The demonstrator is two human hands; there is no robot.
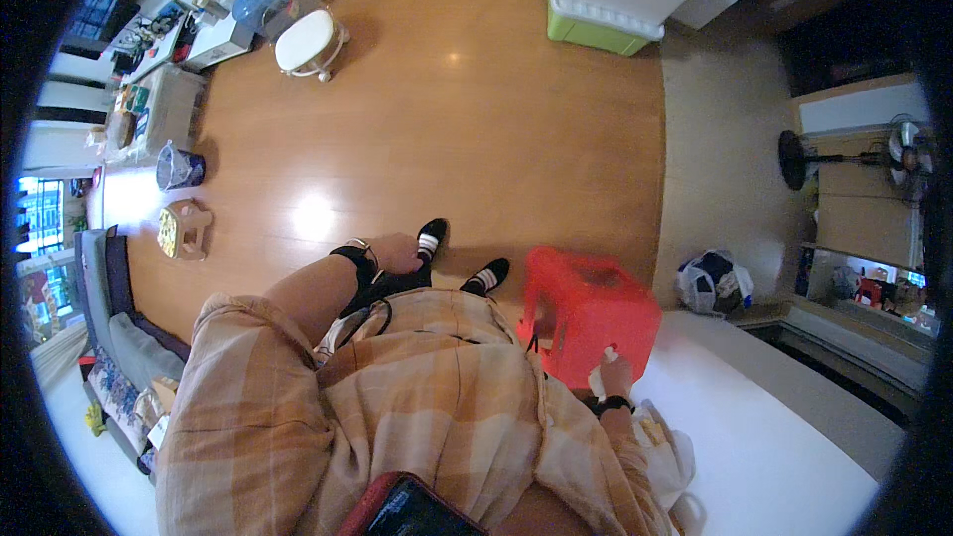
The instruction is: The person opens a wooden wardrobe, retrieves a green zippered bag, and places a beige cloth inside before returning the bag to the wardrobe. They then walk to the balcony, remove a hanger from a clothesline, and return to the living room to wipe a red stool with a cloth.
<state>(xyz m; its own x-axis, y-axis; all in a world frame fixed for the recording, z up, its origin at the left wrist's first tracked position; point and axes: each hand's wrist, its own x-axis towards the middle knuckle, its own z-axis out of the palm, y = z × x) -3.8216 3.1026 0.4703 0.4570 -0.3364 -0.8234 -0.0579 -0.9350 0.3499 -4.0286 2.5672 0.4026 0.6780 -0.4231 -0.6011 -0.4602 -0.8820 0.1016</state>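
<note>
My left hand (400, 251), with a bangle and a black band at the wrist, hangs over my dark trouser leg near a black shoe (432, 238). Its fingers look curled, and whether anything is inside them is hidden. At the right, a blurred red plastic stool (595, 305) lies beside my legs. Over its near side is my right hand (616, 374), with a black band on the wrist. Something whitish (596, 383) shows at its fingers; the grip is too blurred to make out. My checked shirt (424, 387) covers the lower middle, with a red-edged dark device (417, 510) below.
A white-seated wheeled chair (305, 41), a lined waste bin (181, 167) and a small stool (186, 229) stand along the left. A green-and-white storage box (603, 26) is at the top. On the right are a stuffed plastic bag (715, 283), a standing fan (841, 158) and a white surface (744, 402).
</note>
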